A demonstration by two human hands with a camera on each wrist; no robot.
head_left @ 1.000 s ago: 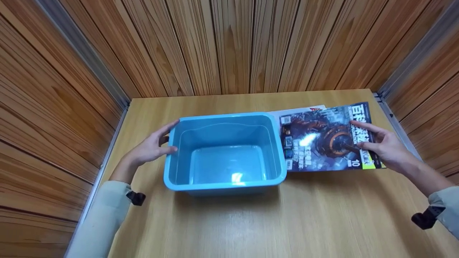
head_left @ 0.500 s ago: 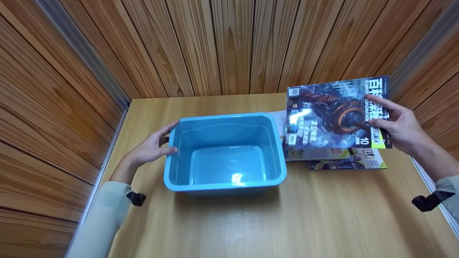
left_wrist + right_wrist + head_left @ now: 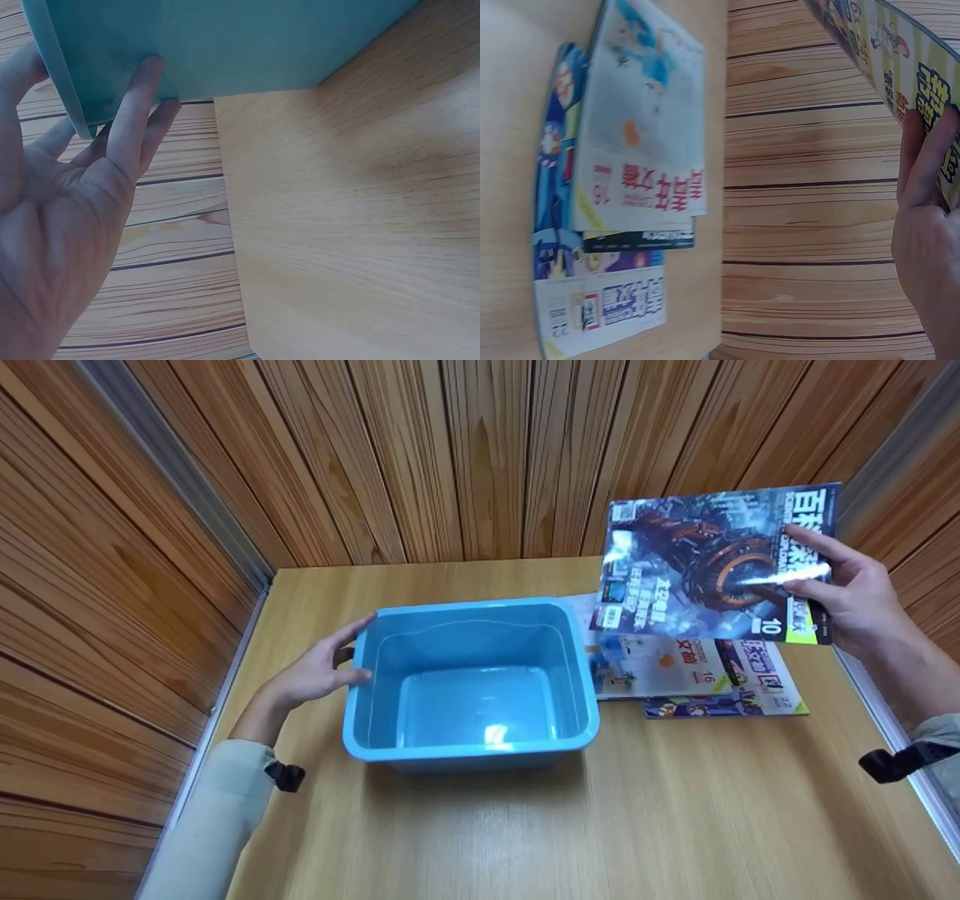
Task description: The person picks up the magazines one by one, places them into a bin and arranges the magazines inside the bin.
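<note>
My right hand [image 3: 851, 589] grips a dark magazine [image 3: 705, 562] by its right edge and holds it in the air above the table's right side. In the right wrist view its fingers [image 3: 922, 161] curl under the yellow back cover [image 3: 885, 52]. Below lies a small stack of magazines [image 3: 697, 679], the top one white [image 3: 641, 135]. My left hand [image 3: 319, 667] rests open against the left wall of an empty blue plastic tub [image 3: 472, 739]; its fingers [image 3: 135, 112] press the tub wall [image 3: 240, 45].
The wooden table [image 3: 600, 825] is boxed in by wood-panelled walls [image 3: 465, 450] at the back and both sides. The magazine stack lies just right of the tub, close to the right wall.
My right hand has lifted the dark magazine off the stack, up and slightly right, uncovering the white magazine beneath. The left hand and tub have not moved.
</note>
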